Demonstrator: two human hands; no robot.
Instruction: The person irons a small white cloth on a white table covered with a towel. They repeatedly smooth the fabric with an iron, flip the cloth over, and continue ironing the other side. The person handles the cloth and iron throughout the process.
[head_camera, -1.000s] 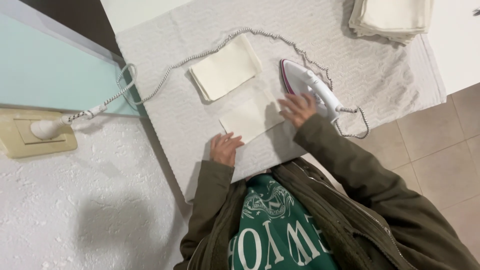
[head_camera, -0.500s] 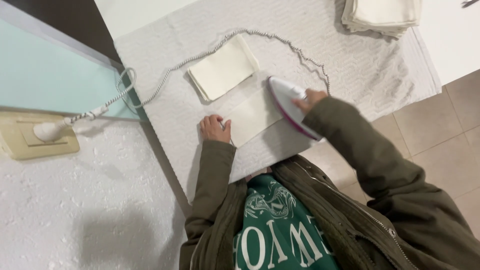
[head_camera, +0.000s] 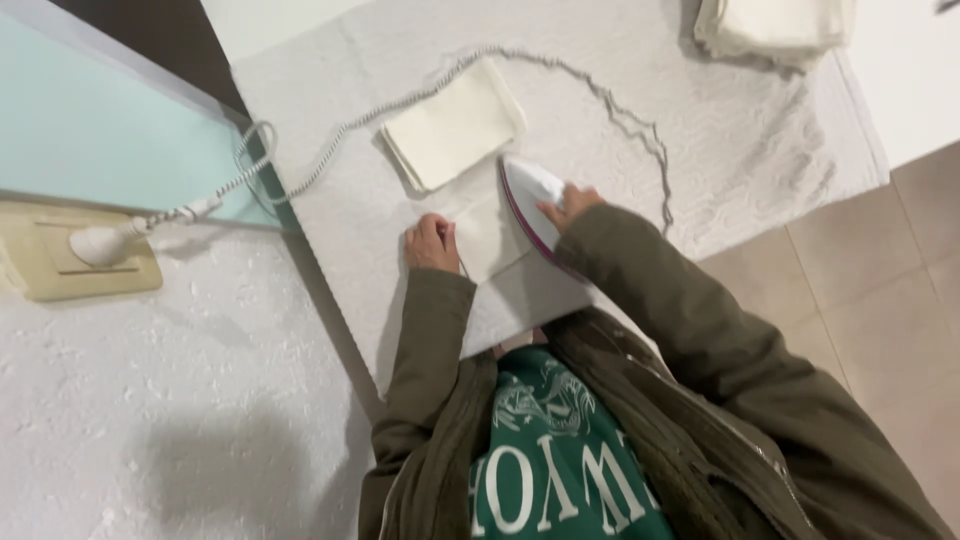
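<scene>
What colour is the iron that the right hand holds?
The iron is white with a purple edge; the head view shows it.

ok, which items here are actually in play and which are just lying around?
In play:
right hand gripping the iron
left hand pinning the flat cloth
iron cord

Lying about:
folded cloth
cloth stack
wall socket
</scene>
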